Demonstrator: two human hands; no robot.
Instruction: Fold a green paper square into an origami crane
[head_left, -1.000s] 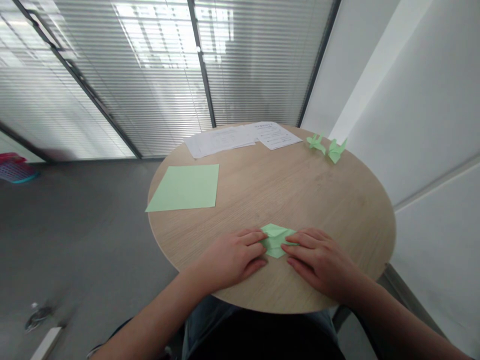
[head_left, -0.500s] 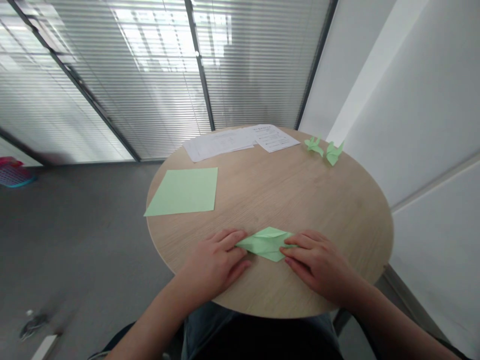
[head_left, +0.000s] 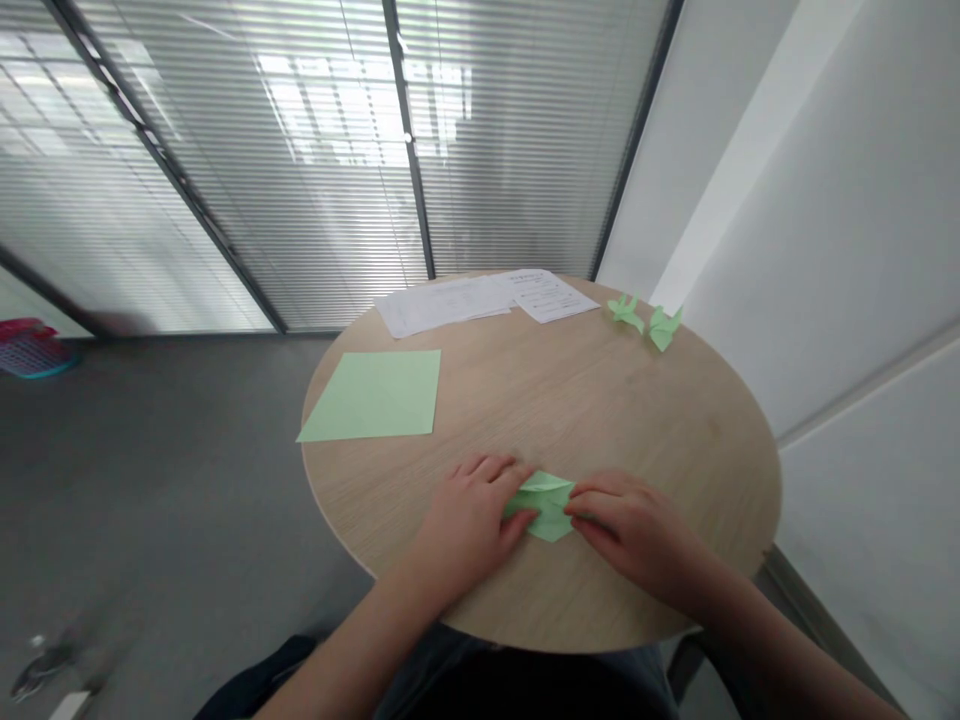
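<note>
A small folded piece of light green paper (head_left: 547, 505) lies on the round wooden table (head_left: 600, 420) near its front edge. My left hand (head_left: 472, 515) rests on the paper's left side, fingers bent over its edge and pressing it down. From the right, my right hand (head_left: 634, 530) pinches the paper's other side with its fingertips. Both hands touch the paper and partly cover it.
A flat green square sheet (head_left: 375, 395) lies at the table's left. White printed papers (head_left: 480, 298) lie at the far edge. Two small green folded figures (head_left: 645, 320) stand at the far right. A white wall runs along the right; grey floor lies to the left.
Half a second ago the paper's left flap stretched out to the left under my left hand. It is now folded in, and both hands sit closer together over a more compact shape.
</note>
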